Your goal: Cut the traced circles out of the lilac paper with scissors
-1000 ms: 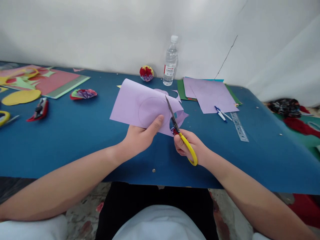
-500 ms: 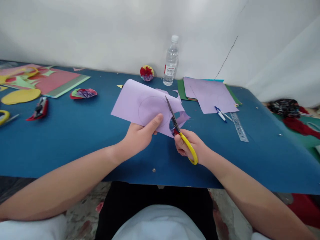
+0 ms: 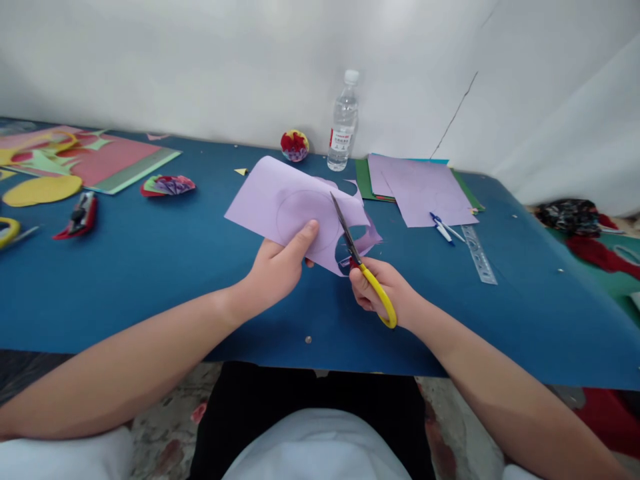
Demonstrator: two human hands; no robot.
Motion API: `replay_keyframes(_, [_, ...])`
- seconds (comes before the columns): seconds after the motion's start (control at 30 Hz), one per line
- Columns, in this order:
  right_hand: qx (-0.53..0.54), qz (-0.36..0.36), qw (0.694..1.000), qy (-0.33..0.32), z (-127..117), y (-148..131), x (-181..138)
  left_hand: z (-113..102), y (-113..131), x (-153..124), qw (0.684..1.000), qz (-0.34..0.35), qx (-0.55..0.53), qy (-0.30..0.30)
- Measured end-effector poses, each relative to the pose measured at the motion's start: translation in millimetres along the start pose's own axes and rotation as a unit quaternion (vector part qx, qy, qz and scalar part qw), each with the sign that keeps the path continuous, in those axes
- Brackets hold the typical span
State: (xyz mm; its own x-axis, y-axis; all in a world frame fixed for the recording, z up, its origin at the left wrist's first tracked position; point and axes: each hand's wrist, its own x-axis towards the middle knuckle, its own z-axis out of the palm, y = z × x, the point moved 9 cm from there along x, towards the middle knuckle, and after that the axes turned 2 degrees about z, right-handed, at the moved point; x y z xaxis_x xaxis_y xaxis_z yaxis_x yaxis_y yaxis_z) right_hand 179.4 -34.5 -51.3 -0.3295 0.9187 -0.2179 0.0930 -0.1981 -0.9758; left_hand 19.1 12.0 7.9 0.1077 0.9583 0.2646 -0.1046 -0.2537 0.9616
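Observation:
A sheet of purple paper [image 3: 260, 200] with a drawn circle is held above the blue table by my left hand [image 3: 283, 270], thumb on top and fingers underneath. My right hand [image 3: 377, 290] is closed round the yellow handles of a pair of scissors [image 3: 373, 283]. Their dark blades lie over the paper's right part, beside the circle, where a rounded piece is cut out. Behind the blades, purple offcuts [image 3: 373, 238] rest at the paper's right edge. The lower blade is mostly hidden by the paper.
A water bottle [image 3: 343, 123] and a colourful paper ball [image 3: 295, 145] stand by the wall. To the right lie stacked paper [image 3: 425, 193], pens [image 3: 443, 230] and a clear ruler [image 3: 479, 257]. On the left are a red stapler [image 3: 80, 217], yellow paper ovals [image 3: 43, 191] and another pair of scissors [image 3: 10, 232].
My left thumb has shifted slightly left and up on the paper. The gap beside the blades looks a little wider, while the scissors stay almost in place.

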Motion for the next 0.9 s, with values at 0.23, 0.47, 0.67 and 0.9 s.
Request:
replay_keyframes(0.23, [-0.008,0.000,1.000,-0.001,0,2,1,-1,2,-1,1.000,0.003,0.014,0.007])
replay_keyframes(0.47, [-0.076,-0.019,0.997,0.027,-9,3,1,-1,5,0,1.000,0.005,0.025,0.003])
replay_keyframes(0.67, [-0.061,-0.010,0.998,0.028,-9,4,0,-1,7,1,1.000,0.011,0.029,-0.001])
replay_keyframes(0.9, [-0.031,-0.006,0.999,0.019,-5,0,-1,-1,8,1,0.999,0.011,0.040,0.001])
